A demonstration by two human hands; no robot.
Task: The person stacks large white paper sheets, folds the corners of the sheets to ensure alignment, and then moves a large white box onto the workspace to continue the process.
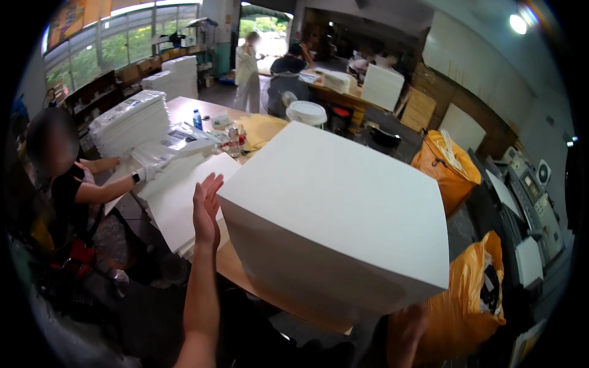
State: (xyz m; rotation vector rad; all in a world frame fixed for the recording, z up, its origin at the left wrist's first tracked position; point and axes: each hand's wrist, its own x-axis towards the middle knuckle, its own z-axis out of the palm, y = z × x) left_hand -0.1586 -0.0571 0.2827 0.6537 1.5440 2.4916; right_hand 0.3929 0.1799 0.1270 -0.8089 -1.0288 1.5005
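Observation:
A large white block (343,202) with a smooth flat top and straight sides fills the middle, above the near end of the table. Whether it is a stack of sheets or a box, I cannot tell. At its left corner, my left hand (207,208) is upright with fingers stretched out, close against the side. It grips nothing visible. My right hand (411,324) is by the lower right corner of the block; it is blurred and dark, and its fingers are hidden. Left of the block lie loose white sheets (184,211) in an uneven pile.
Across the table's left side, a co-worker's hands (142,175) rest at plastic-wrapped white stacks (132,122). A blue bottle (197,119) and a white bucket (306,113) stand farther back. Orange bags (469,294) and a control-panel machine (531,190) are on the right. Other people are behind.

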